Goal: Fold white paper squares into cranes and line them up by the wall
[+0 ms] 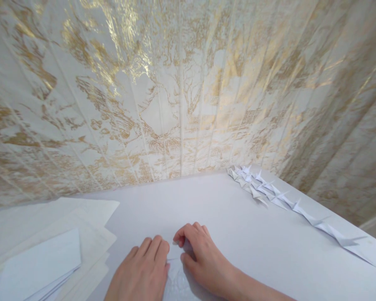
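Observation:
A small piece of folded white paper (176,253) lies on the white table between my two hands, at the bottom middle of the head view. My left hand (141,267) rests on its left side, knuckles up, with the fingers bent and pressed together; its thumb is mostly hidden. On the right of the paper is my right hand (203,257), its fingers curled and its thumb apart from the index finger. The right fingertips reach the paper's edge, and the gap between thumb and index looks bare. Glare and pale colours blur the paper's shape.
Several folded white paper birds (269,190) stand in rows along the right edge of the table (225,217). At the left lie large cream paper sheets (90,217) under a stack of white paper (47,259). A gold-patterned curtain (163,92) hangs behind.

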Available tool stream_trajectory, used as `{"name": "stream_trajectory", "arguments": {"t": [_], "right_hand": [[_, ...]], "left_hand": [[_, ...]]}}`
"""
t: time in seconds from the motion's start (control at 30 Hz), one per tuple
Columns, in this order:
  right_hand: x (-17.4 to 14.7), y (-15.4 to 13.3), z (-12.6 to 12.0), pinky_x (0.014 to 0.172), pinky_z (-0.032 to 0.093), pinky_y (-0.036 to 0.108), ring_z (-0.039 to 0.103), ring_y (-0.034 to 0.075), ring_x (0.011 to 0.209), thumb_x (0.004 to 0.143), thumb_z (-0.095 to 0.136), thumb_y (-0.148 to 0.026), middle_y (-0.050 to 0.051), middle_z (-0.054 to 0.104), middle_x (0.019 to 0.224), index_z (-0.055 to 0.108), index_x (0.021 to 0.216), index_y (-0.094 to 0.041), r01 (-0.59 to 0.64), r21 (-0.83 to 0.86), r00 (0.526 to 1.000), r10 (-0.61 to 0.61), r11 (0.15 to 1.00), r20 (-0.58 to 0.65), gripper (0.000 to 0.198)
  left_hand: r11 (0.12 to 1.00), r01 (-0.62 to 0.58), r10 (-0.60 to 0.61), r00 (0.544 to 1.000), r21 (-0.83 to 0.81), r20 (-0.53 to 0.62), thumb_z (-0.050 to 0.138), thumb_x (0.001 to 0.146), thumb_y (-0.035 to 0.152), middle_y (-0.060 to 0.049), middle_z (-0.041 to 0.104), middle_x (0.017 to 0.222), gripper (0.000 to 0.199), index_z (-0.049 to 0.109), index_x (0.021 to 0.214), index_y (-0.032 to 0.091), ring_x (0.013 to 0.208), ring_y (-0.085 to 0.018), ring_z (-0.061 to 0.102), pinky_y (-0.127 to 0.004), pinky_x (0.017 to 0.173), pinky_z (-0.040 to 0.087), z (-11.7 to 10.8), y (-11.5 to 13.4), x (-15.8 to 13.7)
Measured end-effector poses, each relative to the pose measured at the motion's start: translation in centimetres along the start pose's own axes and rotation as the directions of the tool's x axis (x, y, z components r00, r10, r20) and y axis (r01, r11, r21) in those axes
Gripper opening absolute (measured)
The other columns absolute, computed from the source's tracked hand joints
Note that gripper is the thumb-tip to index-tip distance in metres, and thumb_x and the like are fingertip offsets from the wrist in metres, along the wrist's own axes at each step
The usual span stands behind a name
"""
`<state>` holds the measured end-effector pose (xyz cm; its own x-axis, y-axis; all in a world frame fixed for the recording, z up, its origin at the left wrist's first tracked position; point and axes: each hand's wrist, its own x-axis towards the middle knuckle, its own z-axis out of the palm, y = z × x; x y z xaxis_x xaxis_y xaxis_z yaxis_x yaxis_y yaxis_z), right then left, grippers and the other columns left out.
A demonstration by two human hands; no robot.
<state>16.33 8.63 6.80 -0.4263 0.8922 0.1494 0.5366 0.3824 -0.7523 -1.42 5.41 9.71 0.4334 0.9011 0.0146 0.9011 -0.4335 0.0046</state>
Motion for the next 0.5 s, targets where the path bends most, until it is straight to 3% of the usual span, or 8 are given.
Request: {"name": "stream_trajectory", "arguments": {"t": [0.1,0.23,0.37,0.5], "right_hand": [[-0.1,0.1,0.0,0.086,0.034,0.037,0.05,0.02,0.093,0.062,0.045,0.002,0.003,0.06,0.095,0.054,0.096,-0.019,-0.002,0.004,1.0,0.002,1.0,0.001,0.041],[-0.2,-0.1,-0.1,0.089,0.035,0.037,0.049,0.021,0.096,0.063,0.047,0.002,0.004,0.06,0.099,0.054,0.099,-0.018,-0.002,0.007,1.0,0.002,1.0,-0.004,0.041],[-0.3,-0.3,-0.1,0.093,0.034,0.039,0.047,0.023,0.101,0.067,0.058,-0.004,0.006,0.059,0.108,0.056,0.102,-0.017,-0.015,-0.021,1.0,0.015,1.0,-0.009,0.037],[-0.2,-0.3,0.0,0.095,0.034,0.037,0.047,0.022,0.103,0.07,0.07,-0.011,0.005,0.057,0.11,0.059,0.095,-0.018,0.003,-0.021,1.0,-0.003,1.0,0.003,0.029]], "left_hand": [[0.974,0.084,-0.078,0.996,-0.211,0.036,0.051,0.086,0.024,-0.011,0.067,0.115,0.037,0.063,0.121,0.017,0.107,-0.032,0.06,-0.047,0.091,0.046,0.2,-0.1,0.7],[0.927,0.139,-0.123,0.99,-0.349,0.068,0.05,0.083,0.02,-0.012,0.063,0.121,0.047,0.057,0.129,0.015,0.114,-0.03,0.054,-0.046,0.099,0.04,1.5,-0.4,1.0],[0.867,0.172,-0.135,0.984,-0.467,0.113,0.053,0.077,0.017,-0.011,0.062,0.114,0.044,0.061,0.12,0.015,0.111,-0.029,0.054,-0.044,0.098,0.04,1.9,-0.9,1.2],[0.832,0.114,-0.101,0.993,-0.543,0.055,0.051,0.078,0.018,-0.004,0.061,0.094,0.027,0.063,0.102,0.02,0.092,-0.025,0.057,-0.039,0.085,0.044,1.5,-0.7,1.3]]}}
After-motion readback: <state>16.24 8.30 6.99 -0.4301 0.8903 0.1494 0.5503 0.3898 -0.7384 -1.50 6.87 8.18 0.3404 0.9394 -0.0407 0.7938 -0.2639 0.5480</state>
